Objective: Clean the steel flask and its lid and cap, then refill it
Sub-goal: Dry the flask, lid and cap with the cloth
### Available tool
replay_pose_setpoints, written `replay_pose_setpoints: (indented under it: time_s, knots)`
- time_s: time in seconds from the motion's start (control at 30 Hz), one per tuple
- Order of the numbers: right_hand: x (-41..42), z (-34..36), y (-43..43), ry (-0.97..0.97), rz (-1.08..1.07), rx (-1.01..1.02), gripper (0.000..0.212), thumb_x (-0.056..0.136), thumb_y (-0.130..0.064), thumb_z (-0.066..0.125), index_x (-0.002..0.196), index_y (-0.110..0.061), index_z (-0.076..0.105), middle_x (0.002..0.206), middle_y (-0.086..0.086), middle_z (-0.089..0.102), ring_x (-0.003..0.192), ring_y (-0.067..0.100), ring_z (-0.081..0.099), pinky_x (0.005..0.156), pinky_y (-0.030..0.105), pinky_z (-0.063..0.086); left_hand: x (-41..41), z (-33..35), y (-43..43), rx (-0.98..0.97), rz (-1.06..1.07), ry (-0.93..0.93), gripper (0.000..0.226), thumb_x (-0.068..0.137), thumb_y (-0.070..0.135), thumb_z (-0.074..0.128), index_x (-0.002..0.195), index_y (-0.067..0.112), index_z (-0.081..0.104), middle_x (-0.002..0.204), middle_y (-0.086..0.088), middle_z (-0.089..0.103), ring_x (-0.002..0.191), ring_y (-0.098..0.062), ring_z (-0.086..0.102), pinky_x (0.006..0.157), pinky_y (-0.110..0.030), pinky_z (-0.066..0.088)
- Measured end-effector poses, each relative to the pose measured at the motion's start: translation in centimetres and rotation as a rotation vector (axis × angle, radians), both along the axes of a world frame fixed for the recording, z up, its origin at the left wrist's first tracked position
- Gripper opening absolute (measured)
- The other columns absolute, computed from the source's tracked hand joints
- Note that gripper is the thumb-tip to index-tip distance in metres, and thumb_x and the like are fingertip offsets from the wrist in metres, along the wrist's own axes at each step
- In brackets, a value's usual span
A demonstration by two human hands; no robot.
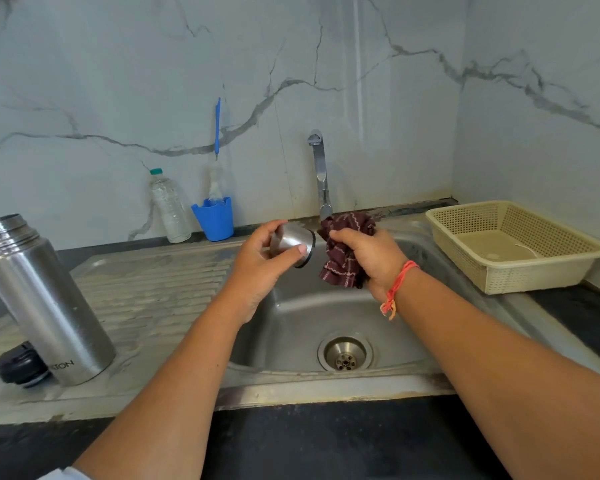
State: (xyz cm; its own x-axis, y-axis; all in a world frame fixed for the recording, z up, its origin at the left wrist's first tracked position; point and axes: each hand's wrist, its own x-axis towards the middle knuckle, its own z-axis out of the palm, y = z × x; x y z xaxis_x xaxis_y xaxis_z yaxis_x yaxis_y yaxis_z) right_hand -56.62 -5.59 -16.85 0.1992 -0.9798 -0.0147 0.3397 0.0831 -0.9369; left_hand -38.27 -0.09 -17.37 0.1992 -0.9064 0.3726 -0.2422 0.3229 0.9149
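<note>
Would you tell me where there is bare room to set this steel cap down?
The ribbed drainboard is bare between the flask and the sink basin; the basin floor around the drain is bare too. The near-left corner is crowded by flask and black lid; bottle and blue cup line the back.

Open basin (291, 327) (tap (321, 174) behind)

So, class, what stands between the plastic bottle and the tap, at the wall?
A blue cup holding a bottle brush; the head view shows it.
</note>
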Motion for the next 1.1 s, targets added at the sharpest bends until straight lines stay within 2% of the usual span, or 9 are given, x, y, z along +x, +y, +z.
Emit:
replay_pose_setpoints:
  time_s: [0.1,0.2,0.33,0.43,0.6,0.67,0.83,0.97,1.1]
  knots:
    - [-0.1,0.2,0.4,0.193,0.041,-0.123,0.027,0.084,-0.018,0.079,0.109,-0.016,0.070,0.100,0.009,0.076,0.087,0.022,0.075,0.079,0.041,0.063,-0.1,0.0,0.4,0.023,0.054,0.043,0.053,0.087,0.019,0.082,0.135,0.030,0.063,0.123,0.005,0.067,0.109,-0.012,0.069,0.098,-0.037,0.058]
    - [-0.2,0.0,0.7,0.410,0.081,-0.267,0.021,0.084,-0.021,0.080,0.103,-0.019,0.072,0.096,0.003,0.076,0.088,0.017,0.074,0.082,0.033,0.060,-0.1,0.4,1.3,0.034,0.144,-0.017,0.052,0.087,0.023,0.081,0.135,0.030,0.062,0.124,0.003,0.064,0.111,-0.017,0.066,0.100,-0.043,0.058]
    - [-0.2,-0.1,0.9,0.510,0.157,-0.384,0.018,0.083,-0.019,0.080,0.099,-0.018,0.072,0.090,0.002,0.077,0.084,0.017,0.075,0.078,0.031,0.061,0.3,1.8,2.9,0.003,0.255,-0.155,0.056,0.087,0.032,0.081,0.137,0.036,0.056,0.124,0.010,0.060,0.106,-0.013,0.065,0.095,-0.034,0.057]
    - [0.1,-0.1,1.3,0.569,0.248,-0.463,0.017,0.081,-0.019,0.081,0.095,-0.020,0.072,0.086,-0.001,0.077,0.081,0.014,0.075,0.080,0.033,0.061,1.3,1.9,4.3,0.095,0.276,-0.336,0.066,0.082,0.038,0.085,0.138,0.036,0.052,0.124,0.010,0.059,0.105,-0.012,0.065,0.092,-0.031,0.056]
    - [0.2,-0.2,1.8,0.703,0.292,-0.550,0.020,0.080,-0.024,0.082,0.097,-0.020,0.071,0.089,-0.001,0.076,0.083,0.013,0.073,0.083,0.033,0.060,2.9,2.3,6.8,0.161,0.316,-0.518,0.057,0.080,0.034,0.087,0.129,0.029,0.058,0.116,0.012,0.061,0.102,-0.010,0.064,0.079,-0.020,0.048]
    - [0.1,-0.3,1.8,0.716,0.293,-0.554,0.021,0.080,-0.022,0.082,0.097,-0.020,0.071,0.088,-0.001,0.076,0.083,0.013,0.073,0.084,0.033,0.060,3.5,2.3,7.9,0.162,0.341,-0.518,0.056,0.081,0.035,0.087,0.128,0.030,0.057,0.116,0.012,0.060,0.102,-0.009,0.063,0.081,-0.021,0.049]
    - [0.1,-0.3,1.8,0.734,0.288,-0.566,0.022,0.078,-0.023,0.083,0.097,-0.023,0.071,0.089,-0.002,0.075,0.085,0.014,0.072,0.084,0.034,0.059,5.6,2.3,11.1,0.165,0.443,-0.397,0.067,0.080,0.054,0.083,0.137,0.035,0.053,0.132,0.007,0.059,0.117,-0.015,0.060,0.101,-0.037,0.052]
    - [0.3,-0.3,1.9,0.757,0.297,-0.584,0.023,0.078,-0.022,0.084,0.096,-0.023,0.070,0.089,-0.001,0.075,0.085,0.015,0.071,0.083,0.034,0.058,7.7,2.1,13.7,0.156,0.500,-0.358,0.057,0.079,0.053,0.083,0.129,0.038,0.059,0.122,0.003,0.064,0.108,-0.015,0.064,0.086,-0.029,0.052]
    - [0.2,-0.2,2.0,0.767,0.301,-0.581,0.024,0.079,-0.023,0.084,0.098,-0.023,0.070,0.090,-0.002,0.074,0.085,0.014,0.070,0.080,0.030,0.056,9.1,1.2,15.6,0.169,0.559,-0.331,0.060,0.075,0.035,0.090,0.122,0.026,0.054,0.116,0.005,0.061,0.100,-0.013,0.063,0.078,-0.029,0.054]
